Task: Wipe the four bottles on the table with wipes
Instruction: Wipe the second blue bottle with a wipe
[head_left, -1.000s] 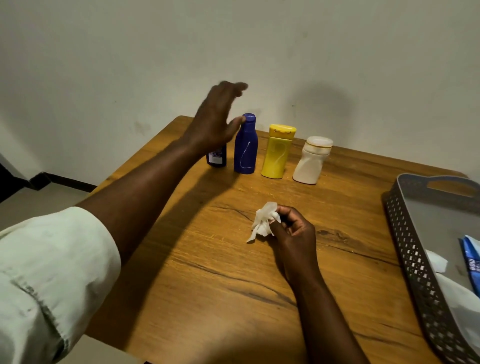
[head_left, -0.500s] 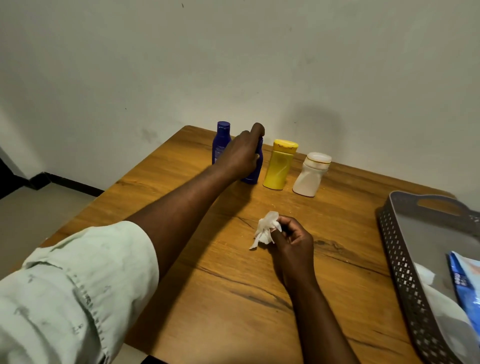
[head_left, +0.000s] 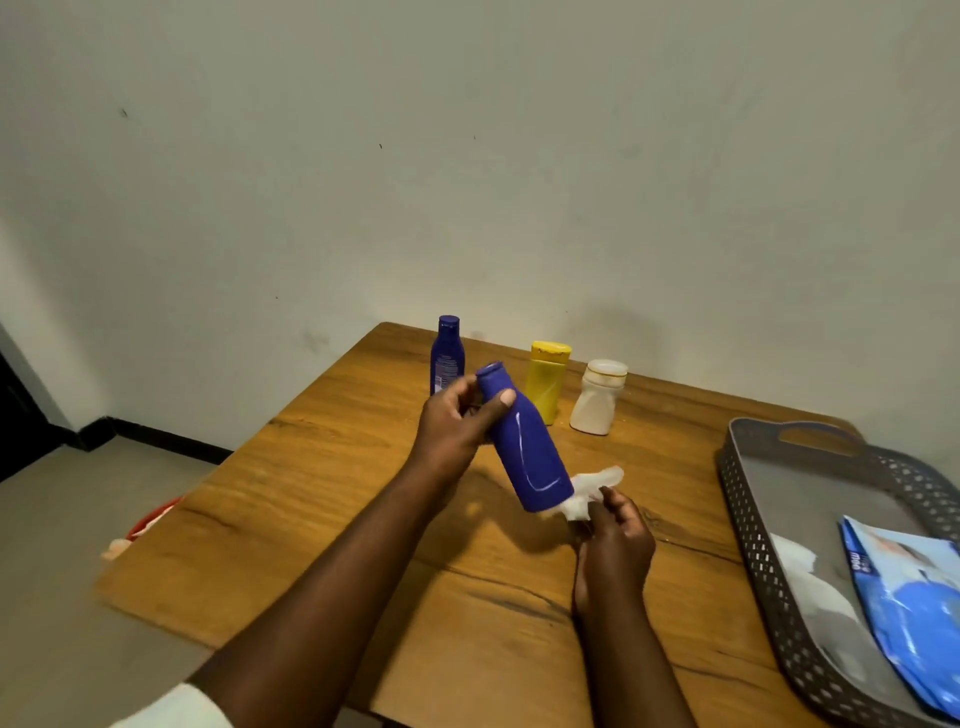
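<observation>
My left hand (head_left: 454, 428) grips the neck of a large blue bottle (head_left: 530, 452) and holds it tilted above the wooden table (head_left: 363, 519). A crumpled white wipe (head_left: 589, 488) sits in my right hand (head_left: 613, 545), pressed against the bottle's base. At the back of the table three bottles stand in a row: a small dark blue bottle (head_left: 447, 353), a yellow bottle (head_left: 546, 379) and a white bottle (head_left: 597, 397).
A grey perforated tray (head_left: 753, 519) sits at the right edge and holds a blue wipes pack (head_left: 914, 603) and white wipes (head_left: 800, 571). A wall rises right behind the table. Something red and white (head_left: 145, 525) lies on the floor at the left.
My left hand closed on the large blue bottle, lifted it from the row and brought it toward me, tilted. My right hand raised the wipe to the bottle's base.
</observation>
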